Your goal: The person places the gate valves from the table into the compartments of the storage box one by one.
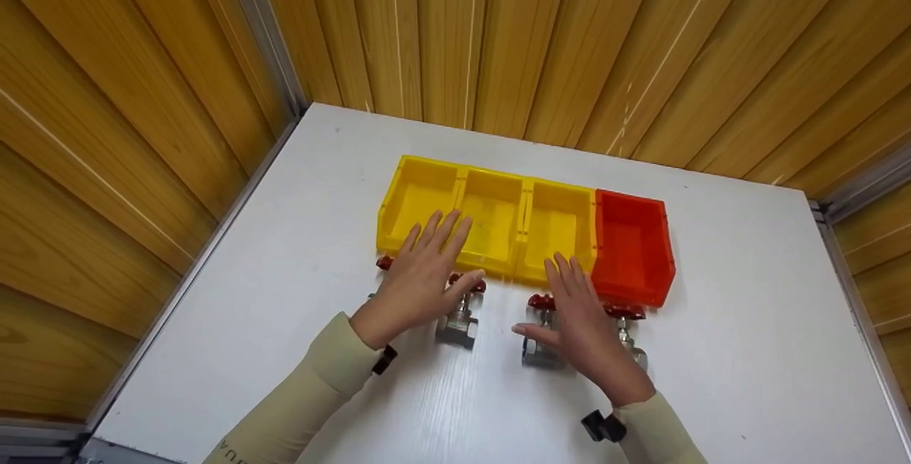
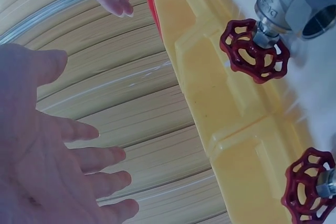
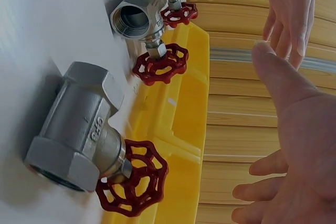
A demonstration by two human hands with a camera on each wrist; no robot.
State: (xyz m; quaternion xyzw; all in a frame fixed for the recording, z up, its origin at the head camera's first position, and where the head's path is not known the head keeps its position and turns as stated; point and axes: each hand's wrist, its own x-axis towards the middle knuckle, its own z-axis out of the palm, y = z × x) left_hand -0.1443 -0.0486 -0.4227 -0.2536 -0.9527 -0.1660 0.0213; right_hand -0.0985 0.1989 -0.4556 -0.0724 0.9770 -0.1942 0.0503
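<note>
My left hand [image 1: 421, 282] is held palm down with fingers spread, over the front of the yellow bins [image 1: 485, 262] and two of the gate valves. Nothing is in its grasp. My right hand [image 1: 585, 325] is likewise stretched out, over the valves near the red bin [image 1: 633, 243], and holds nothing. Several steel gate valves with red handwheels lie in a row before the bins: one valve [image 1: 459, 325] beside the left thumb, another valve [image 1: 539, 351] by the right thumb. Partly hidden by the hands are the outermost two. Both wrist views show the palms apart from the valves [image 3: 79, 124].
Three yellow bins and the red one stand side by side on a white table [image 1: 285, 293]. Wood-plank walls [image 1: 498, 37] rise behind and to the left, with a metal frame post [image 1: 263, 30] at the corner.
</note>
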